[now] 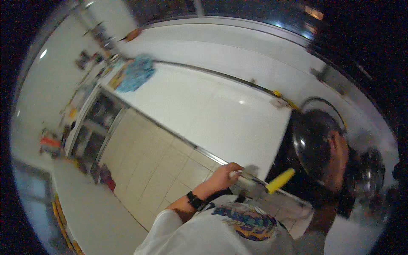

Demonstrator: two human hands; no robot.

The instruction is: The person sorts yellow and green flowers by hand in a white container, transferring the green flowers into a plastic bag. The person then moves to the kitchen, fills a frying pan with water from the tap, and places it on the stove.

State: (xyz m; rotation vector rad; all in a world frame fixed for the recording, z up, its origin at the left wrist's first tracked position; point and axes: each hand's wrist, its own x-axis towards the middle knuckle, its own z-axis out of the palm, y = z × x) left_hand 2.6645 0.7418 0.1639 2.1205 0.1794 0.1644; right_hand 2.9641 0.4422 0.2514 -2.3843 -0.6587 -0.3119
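Observation:
My left hand (227, 176), with a black watch at the wrist, is closed around the pale end of a slim utensil near the counter's front edge. The utensil's far end is a broad yellow piece (280, 181), pointing right over the stove's front; blur hides its exact kind. My right hand (338, 159) grips a dark, glossy round lid (314, 143) at its right side, above the black stove top (283, 156). The lid looks tilted, and a curved rim (325, 101) shows behind it. What lies under the lid is hidden.
A shiny metal pot (369, 173) stands at the far right. The white counter (204, 108) runs left from the stove, with a blue cloth (137, 73) at its far end. Something thin and yellow (287, 101) lies by the back wall. Tiled floor (153, 159) is below.

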